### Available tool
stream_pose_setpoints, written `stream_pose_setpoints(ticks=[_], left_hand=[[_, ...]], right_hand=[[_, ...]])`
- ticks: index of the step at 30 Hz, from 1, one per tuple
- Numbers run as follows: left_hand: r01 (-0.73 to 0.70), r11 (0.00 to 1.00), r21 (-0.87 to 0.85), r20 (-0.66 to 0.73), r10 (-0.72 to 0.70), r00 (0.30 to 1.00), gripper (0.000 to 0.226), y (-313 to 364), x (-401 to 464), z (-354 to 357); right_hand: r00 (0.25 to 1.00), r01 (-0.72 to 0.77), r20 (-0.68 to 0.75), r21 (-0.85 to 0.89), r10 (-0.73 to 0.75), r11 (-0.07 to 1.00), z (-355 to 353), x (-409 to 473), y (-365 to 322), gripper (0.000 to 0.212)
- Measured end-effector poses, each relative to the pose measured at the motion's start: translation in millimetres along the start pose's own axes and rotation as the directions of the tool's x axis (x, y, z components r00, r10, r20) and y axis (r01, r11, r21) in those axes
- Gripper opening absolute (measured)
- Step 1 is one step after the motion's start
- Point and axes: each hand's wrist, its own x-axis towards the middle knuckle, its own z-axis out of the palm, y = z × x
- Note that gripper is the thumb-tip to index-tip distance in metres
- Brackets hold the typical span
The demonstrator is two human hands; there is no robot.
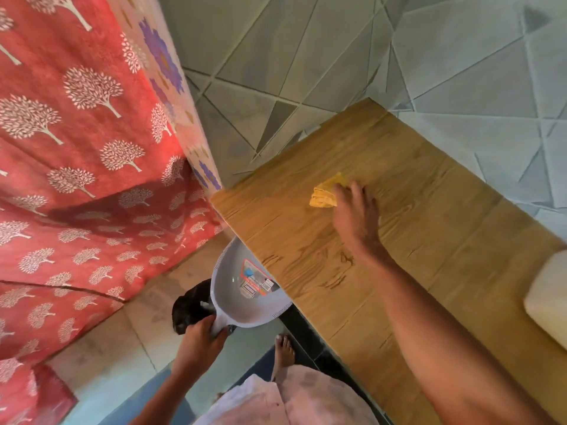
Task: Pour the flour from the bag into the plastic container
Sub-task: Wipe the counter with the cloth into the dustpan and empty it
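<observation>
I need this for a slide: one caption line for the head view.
Right hand wipes the wooden table with a yellow cloth while left hand holds a grey dustpan at its edge.

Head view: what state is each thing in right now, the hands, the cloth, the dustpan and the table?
Yellow cloth: crumpled, lying on the table, under the fingertips of the right hand.
Right hand: fingers extended, pressing the cloth.
Dustpan: held below the table edge, partly tucked under it, label sticker inside.
Left hand: fingers curled round the dustpan handle.
Wooden table: top mostly bare; no flour visible.
White object: at the table's right edge, cut off by the frame.
</observation>
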Motion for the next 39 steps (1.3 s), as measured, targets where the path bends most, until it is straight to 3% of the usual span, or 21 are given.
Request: stream_pose_setpoints(ticks=[4,7,9,12,16,18,20,21,23,25,27,30,32,33,36,37,39], left_hand=[[-0.072,0.997,0.041,0.027,0.071,0.997,0.004,2.9,5.5,8.3],[-0.079,0.995,0.066,0.032,0.077,0.997,0.012,-2.8,10.2,16.3],[-0.068,0.995,0.071,0.026,0.067,0.997,0.018,-6.7,11.3,18.6],[-0.06,0.997,0.044,0.008,0.06,0.998,0.01,-7.8,10.4,21.8],[-0.079,0.997,0.013,0.008,0.079,0.997,0.015,-11.0,6.3,18.2],[-0.093,0.996,-0.009,0.013,0.093,0.996,0.022,-11.6,4.0,12.6],[-0.111,0.993,-0.04,0.013,0.112,0.994,0.027,-11.9,3.8,9.0],[-0.124,0.991,-0.057,0.019,0.125,0.992,0.029,-12.1,3.2,7.9],[-0.143,0.988,-0.059,0.03,0.145,0.989,0.031,-15.2,2.2,4.8],[-0.149,0.988,-0.033,0.029,0.15,0.988,0.036,-17.4,1.3,4.0],[-0.164,0.986,-0.005,0.028,0.165,0.986,0.039,-17.2,-1.0,3.6],[-0.195,0.981,0.012,0.027,0.195,0.98,0.034,-19.3,0.4,6.4],[-0.209,0.978,0.025,0.031,0.208,0.978,0.033,-21.2,-0.7,12.0],[-0.211,0.977,0.03,0.034,0.21,0.977,0.033,-20.5,-3.3,15.1],[-0.233,0.972,0.044,0.036,0.231,0.972,0.031,-13.8,-9.6,21.6],[-0.235,0.971,0.047,0.044,0.233,0.971,0.03,-12.1,-11.4,23.7],[-0.23,0.971,0.059,0.06,0.227,0.972,0.027,-9.0,-15.6,26.6]], right_hand=[[0.953,-0.302,-0.05,-0.051,0.3,0.952,-0.2,16.9,108.7,0.037],[0.833,-0.542,0.054,-0.113,0.55,0.833,24.4,31.3,178.1,0.033],[0.787,-0.588,0.153,-0.104,0.597,0.802,40.6,38.3,186.4,0.03],[0.862,-0.475,0.182,-0.035,0.473,0.88,54.5,39.6,126.3,0.03],[0.984,-0.141,0.13,0.145,0.122,0.979,53.6,-14.4,5.7,0.044],[0.997,0.055,0.034,0.295,-0.068,0.954,45.4,-60.5,-48.4,0.048],[0.972,0.197,0.019,0.481,-0.234,0.855,31.3,-101.3,-94.4,0.046],[0.955,0.221,0.041,0.562,-0.294,0.797,22.4,-118.3,-111.2,0.046],[0.94,0.122,0.135,0.726,-0.314,0.677,7.2,-140.4,-129.9,0.048],[0.941,-0.094,0.256,0.828,-0.224,0.552,-3.6,-149.8,-127.7,0.048],[0.973,-0.138,0.214,0.848,-0.092,0.512,-20.1,-150.8,-109.5,0.051],[0.994,-0.045,-0.038,0.721,0.103,0.691,-35.8,-132.9,-51.8,0.051],[0.967,-0.105,-0.161,0.456,0.198,0.884,-39.8,-112.1,2.6,0.051],[0.947,-0.194,-0.185,0.318,0.262,0.928,-37.2,-100.1,33.2,0.05],[0.862,-0.499,-0.049,0.103,0.505,0.861,-24.9,-71.3,103.3,0.04],[0.844,-0.537,0.037,0.082,0.535,0.84,-19.4,-68.3,111.9,0.038],[0.874,-0.478,0.139,0.067,0.466,0.876,-6.8,-74.5,98.0,0.035]])
